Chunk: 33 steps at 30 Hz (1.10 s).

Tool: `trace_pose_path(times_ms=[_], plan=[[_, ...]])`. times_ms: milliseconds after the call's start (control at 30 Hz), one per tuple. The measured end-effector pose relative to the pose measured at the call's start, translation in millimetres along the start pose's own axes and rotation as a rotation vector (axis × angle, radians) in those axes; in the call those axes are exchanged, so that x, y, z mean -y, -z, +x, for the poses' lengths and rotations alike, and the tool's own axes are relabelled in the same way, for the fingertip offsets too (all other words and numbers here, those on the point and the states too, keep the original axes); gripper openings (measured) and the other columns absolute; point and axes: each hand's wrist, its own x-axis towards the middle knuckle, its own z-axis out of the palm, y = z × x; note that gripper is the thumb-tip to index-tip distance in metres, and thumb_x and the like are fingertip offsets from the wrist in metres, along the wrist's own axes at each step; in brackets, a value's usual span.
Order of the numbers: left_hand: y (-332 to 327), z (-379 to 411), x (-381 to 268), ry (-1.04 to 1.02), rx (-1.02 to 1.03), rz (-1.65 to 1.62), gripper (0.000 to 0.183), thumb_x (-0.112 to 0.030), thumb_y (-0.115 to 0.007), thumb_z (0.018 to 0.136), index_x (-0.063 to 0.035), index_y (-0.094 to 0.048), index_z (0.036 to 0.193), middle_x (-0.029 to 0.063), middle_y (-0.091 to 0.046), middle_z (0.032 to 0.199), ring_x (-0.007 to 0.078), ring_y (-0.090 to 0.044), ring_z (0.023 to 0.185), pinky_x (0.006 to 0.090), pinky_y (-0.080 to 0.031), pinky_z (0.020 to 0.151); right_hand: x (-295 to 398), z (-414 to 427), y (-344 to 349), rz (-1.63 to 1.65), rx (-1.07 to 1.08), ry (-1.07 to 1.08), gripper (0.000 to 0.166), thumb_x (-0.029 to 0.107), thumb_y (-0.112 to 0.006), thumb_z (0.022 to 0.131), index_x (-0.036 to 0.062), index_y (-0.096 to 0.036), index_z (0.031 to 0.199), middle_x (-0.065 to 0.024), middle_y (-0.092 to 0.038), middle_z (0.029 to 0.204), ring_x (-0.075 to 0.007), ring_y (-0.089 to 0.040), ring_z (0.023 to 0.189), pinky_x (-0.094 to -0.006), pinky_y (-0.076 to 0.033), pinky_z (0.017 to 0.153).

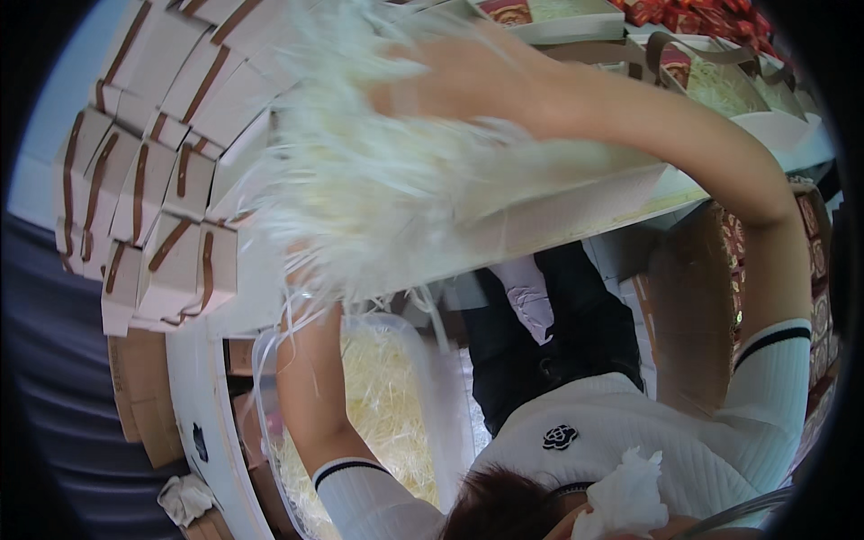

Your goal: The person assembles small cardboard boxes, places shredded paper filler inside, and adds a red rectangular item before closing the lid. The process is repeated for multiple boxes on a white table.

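Note:
A loose bundle of white and pale yellow shredded paper (378,196) spreads above the near side of the white table, blurred by motion. My right hand (439,77) reaches across from the right and grips the upper part of this bundle; its fingers are smeared and partly covered by strands. My left hand (300,260) comes up from below into the lower left of the shreds, which hide its fingers. Thin strands hang around my left wrist. Below my left forearm stands a clear plastic tub (412,344) with more pale yellow shredded paper (381,398) in it.
White gift boxes with brown straps (172,253) are stacked at the left. Open boxes with shreds and red packets (715,77) line the table's far right, near a pile of red wrapped packets (702,20). A cardboard carton (688,317) stands by my right arm.

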Motion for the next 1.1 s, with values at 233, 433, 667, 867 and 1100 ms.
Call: trace_pose_path(times_ms=[233, 433, 667, 867, 1100], plan=[[-37, 127, 31, 0.191, 0.247, 0.020, 0.049, -0.026, -0.051, 0.084, 0.0016, -0.039, 0.122, 0.0076, -0.048, 0.114, 0.0138, -0.051, 0.093, 0.0238, -0.046, 0.073, -20, -137, 27, -0.132, 0.837, -0.088, 0.038, 0.017, -0.055, 0.070, 0.0126, -0.054, 0.108, -0.0116, -0.053, 0.099, -0.0240, -0.057, 0.076, -0.0348, -0.047, 0.059], [-19, 133, 20, 0.093, 0.125, 0.683, 0.032, -0.023, -0.052, 0.084, -0.0010, -0.053, 0.107, 0.0076, -0.051, 0.106, 0.0120, -0.053, 0.088, 0.0234, -0.045, 0.068, -33, -145, -42, 0.079, 1.382, -0.219, 0.050, 0.027, -0.057, 0.073, 0.0106, -0.044, 0.119, -0.0174, -0.040, 0.122, -0.0317, -0.047, 0.104, -0.0413, -0.040, 0.087], [-12, 110, 20, -0.554, 0.271, 1.197, 0.016, -0.008, -0.061, 0.072, -0.0007, -0.057, 0.086, 0.0122, -0.055, 0.091, 0.0265, -0.054, 0.085, 0.0320, -0.045, 0.070, -68, -103, 54, 0.658, 1.061, -0.895, 0.050, 0.038, -0.051, 0.078, 0.0093, -0.044, 0.119, -0.0148, -0.038, 0.124, -0.0298, -0.050, 0.103, -0.0356, -0.039, 0.088], [-36, 142, 58, -0.594, 0.610, 1.363, 0.021, -0.010, -0.061, 0.067, -0.0061, -0.059, 0.088, 0.0096, -0.053, 0.099, 0.0242, -0.046, 0.100, 0.0382, -0.035, 0.086, -50, -141, 1, 0.569, 1.146, -0.760, 0.028, 0.019, -0.054, 0.076, 0.0054, -0.057, 0.101, -0.0133, -0.051, 0.107, -0.0281, -0.050, 0.100, -0.0352, -0.044, 0.081], [-54, 160, 91, -0.152, 0.884, 1.645, 0.023, -0.016, -0.054, 0.071, -0.0055, -0.064, 0.089, 0.0124, -0.056, 0.098, 0.0277, -0.048, 0.097, 0.0421, -0.036, 0.082, -32, -156, -30, 0.059, 1.492, -0.194, 0.016, 0.011, -0.052, 0.074, 0.0042, -0.057, 0.088, -0.0104, -0.056, 0.093, -0.0228, -0.055, 0.087, -0.0321, -0.047, 0.071]])
